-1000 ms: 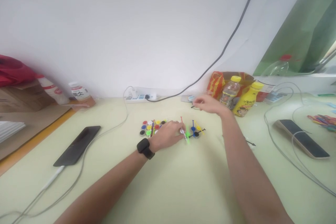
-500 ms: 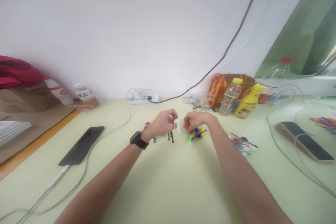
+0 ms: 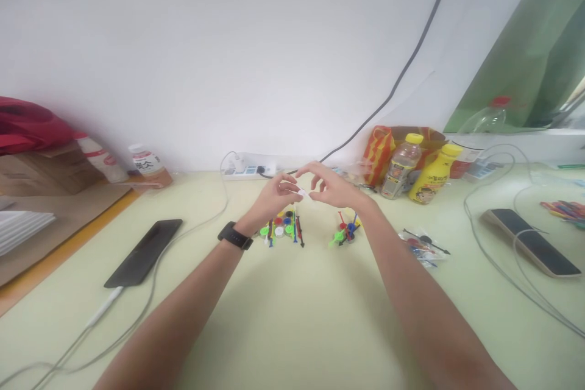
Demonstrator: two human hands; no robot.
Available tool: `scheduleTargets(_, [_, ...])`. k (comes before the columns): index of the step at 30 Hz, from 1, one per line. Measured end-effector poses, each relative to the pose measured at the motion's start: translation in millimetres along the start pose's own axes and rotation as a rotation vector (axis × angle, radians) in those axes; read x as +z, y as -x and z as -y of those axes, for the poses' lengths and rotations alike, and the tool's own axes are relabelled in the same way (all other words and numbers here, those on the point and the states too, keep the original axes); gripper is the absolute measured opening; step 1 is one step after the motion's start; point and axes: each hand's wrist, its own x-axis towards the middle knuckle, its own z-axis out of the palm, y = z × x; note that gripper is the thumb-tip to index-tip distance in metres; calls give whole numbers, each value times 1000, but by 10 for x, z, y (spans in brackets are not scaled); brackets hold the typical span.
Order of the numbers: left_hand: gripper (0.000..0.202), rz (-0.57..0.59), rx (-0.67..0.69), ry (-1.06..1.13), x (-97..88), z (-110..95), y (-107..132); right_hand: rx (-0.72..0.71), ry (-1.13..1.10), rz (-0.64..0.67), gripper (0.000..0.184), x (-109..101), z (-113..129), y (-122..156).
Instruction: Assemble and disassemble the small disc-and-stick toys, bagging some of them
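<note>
My left hand (image 3: 273, 200), with a black watch on its wrist, pinches a small white plastic piece (image 3: 302, 193) between thumb and fingertips. My right hand (image 3: 333, 186) is raised close beside it, fingers curved and apart. Its thumb is at the piece's right end; whether it touches cannot be told. Below my left hand lie coloured discs (image 3: 279, 231) and thin arrow-tipped sticks (image 3: 299, 231), roughly in rows. Under my right hand is a small cluster of red, blue and green discs with arrows fitted (image 3: 346, 231).
A clear bag of similar parts (image 3: 423, 247) lies right of my right forearm. A phone (image 3: 143, 253) with a cable is at left. Bottles (image 3: 402, 167), a yellow bottle (image 3: 434, 175) and a power strip (image 3: 249, 172) stand along the wall. A tilted black-topped stand (image 3: 532, 244) is at far right.
Both hands have come up and together, the left still holding the white piece. My right hand has left the cluster on the right, and its fingers have spread.
</note>
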Motion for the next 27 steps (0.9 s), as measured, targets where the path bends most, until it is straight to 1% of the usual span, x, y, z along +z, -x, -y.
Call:
scheduleTargets(1, [43,1,-21,18,-21,2,-2,-5,-16,21,47,0,7,-4])
scheduleTargets(3, [47,-6,-68,58,-53,14,-8,6,-43,64,31,6,0,-18])
scheduleTargets(5, [51,-40,-100,84,-67,34,-18,39,-65,71,14,27,-28,-41])
scheduleTargets(6, [52,-60,-103,90,-67,45,-25,59,-87,67,10,43,-47,-53])
scheduleTargets(9, [50,-67,-80,107,-43,66,-40,106,-199,53,19,86,-103,-78])
scheduleTargets(12, [42,10,-60,138,10,55,-33,160,-318,26,23,99,-127,-73])
scheduleTargets(14, [37,43,-17,123,53,42,-24,217,-373,13,25,96,-125,-59])
scheduleTargets(17, [32,22,59,73,113,42,-21,294,-373,14,17,100,-112,-43])
scheduleTargets(19, [31,8,53,72,144,55,-25,341,-323,31,11,115,-105,-39])
scheduleTargets(21, [31,11,19,89,167,73,-27,388,-282,58,8,131,-105,-33])
scheduleTargets(24, [31,-8,-7,92,193,104,-20,426,-300,76,12,137,-123,-16])
scheduleTargets(27, [34,-54,1,71,214,143,-5,393,-409,87,14,125,-158,9])
